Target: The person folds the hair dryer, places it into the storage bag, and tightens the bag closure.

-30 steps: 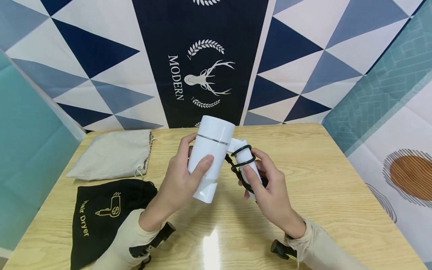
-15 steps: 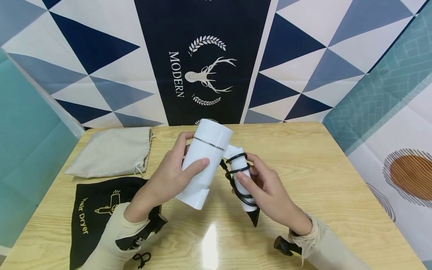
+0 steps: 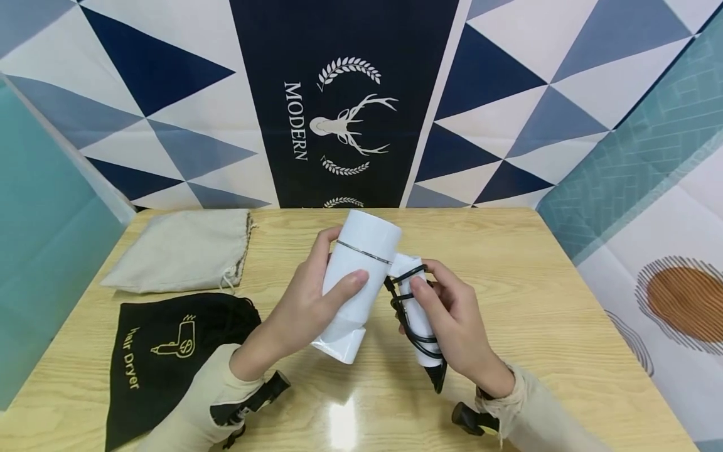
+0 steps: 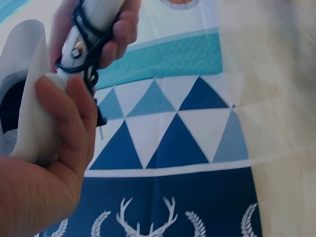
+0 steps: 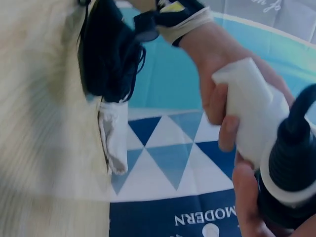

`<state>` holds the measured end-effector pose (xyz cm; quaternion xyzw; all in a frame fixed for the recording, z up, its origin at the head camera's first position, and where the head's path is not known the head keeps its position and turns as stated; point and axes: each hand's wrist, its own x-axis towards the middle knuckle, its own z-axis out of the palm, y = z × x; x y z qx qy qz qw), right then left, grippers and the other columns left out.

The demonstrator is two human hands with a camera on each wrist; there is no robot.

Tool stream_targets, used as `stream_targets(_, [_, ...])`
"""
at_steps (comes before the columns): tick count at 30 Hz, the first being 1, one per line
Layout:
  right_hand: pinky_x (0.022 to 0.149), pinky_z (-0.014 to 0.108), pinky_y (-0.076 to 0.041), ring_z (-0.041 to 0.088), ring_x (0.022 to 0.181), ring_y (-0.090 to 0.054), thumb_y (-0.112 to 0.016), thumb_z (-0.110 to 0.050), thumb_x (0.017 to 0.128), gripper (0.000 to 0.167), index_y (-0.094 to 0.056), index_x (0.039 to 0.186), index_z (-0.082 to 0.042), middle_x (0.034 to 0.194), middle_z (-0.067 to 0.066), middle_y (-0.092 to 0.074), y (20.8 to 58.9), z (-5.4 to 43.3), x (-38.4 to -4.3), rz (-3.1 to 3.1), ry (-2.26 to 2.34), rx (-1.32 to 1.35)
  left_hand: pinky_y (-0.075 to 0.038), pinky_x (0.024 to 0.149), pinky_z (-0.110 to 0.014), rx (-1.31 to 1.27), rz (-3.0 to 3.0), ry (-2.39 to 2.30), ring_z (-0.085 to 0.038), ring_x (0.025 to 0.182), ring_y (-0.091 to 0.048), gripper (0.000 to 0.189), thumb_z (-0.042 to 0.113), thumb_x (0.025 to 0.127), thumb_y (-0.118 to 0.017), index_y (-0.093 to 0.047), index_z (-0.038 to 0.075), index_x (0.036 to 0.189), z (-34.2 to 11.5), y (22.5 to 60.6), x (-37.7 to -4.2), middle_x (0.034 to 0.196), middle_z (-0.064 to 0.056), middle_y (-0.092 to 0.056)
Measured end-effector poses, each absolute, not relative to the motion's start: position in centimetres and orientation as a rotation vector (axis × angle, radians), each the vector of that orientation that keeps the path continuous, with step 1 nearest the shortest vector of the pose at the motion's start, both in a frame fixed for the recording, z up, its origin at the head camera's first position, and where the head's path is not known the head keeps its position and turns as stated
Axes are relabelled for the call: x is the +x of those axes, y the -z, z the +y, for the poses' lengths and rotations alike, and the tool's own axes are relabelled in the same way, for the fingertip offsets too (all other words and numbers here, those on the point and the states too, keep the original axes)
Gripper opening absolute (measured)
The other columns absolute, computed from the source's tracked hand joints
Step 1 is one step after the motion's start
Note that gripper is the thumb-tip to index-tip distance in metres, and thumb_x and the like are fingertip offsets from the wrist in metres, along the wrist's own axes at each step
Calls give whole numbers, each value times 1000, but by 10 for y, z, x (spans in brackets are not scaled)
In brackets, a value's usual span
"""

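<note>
A white hair dryer is held tilted above the table. My left hand grips its barrel, the thumb lying along the near side. My right hand holds the handle, which hangs down to the right of the barrel. Black cord is wound round the handle, and a black cord sleeve shows at its lower end. In the left wrist view the left fingers curl over the white barrel. The right wrist view shows the barrel beyond the black sleeve.
A black drawstring pouch printed "Hair Dryer" lies at the left of the wooden table, partly under the left forearm. Behind it lies a beige cloth drawstring bag. A patterned backdrop rises at the table's far edge.
The hair dryer sits slightly lower, after shifting left and then back right. The handle's black lower end has swung into view. Both hands keep their hold; both bags stay put.
</note>
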<state>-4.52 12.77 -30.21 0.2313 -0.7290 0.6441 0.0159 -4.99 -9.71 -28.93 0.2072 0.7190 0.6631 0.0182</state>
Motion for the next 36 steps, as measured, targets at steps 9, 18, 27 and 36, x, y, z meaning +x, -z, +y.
stream_targets(9, [44,44,-53,29,48,-64,-45,-10,105,21,-58,118,0,74,15,-66,299,124,-38,-2154,-2076,616,-57,54,-39,724,2305,-2165,-22,74,-69,54,31,97,-60,-36,17,143,-88,294,-46,96,-12,-67])
stream_targets(18, [45,42,-53,29,48,-64,-46,-6,104,21,-60,115,5,75,16,-66,298,124,-39,-2085,-2053,643,-57,56,-37,753,2348,-2271,-20,73,-69,57,27,95,-60,-34,14,145,-79,302,-39,96,-11,-68])
stream_targets(27, [46,38,-53,25,52,-63,-38,-8,106,24,-55,116,6,78,13,-65,309,115,-34,-1970,-2046,614,-57,55,-36,741,2288,-2433,-20,73,-70,56,28,98,-58,-31,16,146,-59,318,-31,101,-13,-66])
stream_targets(36, [78,26,-53,18,93,-64,-30,-5,106,31,-51,125,6,108,14,-61,320,109,-31,-1960,-1816,666,-58,65,-36,775,2337,-2534,-23,85,-67,60,28,97,-57,-27,17,148,-41,333,-22,112,-11,-63])
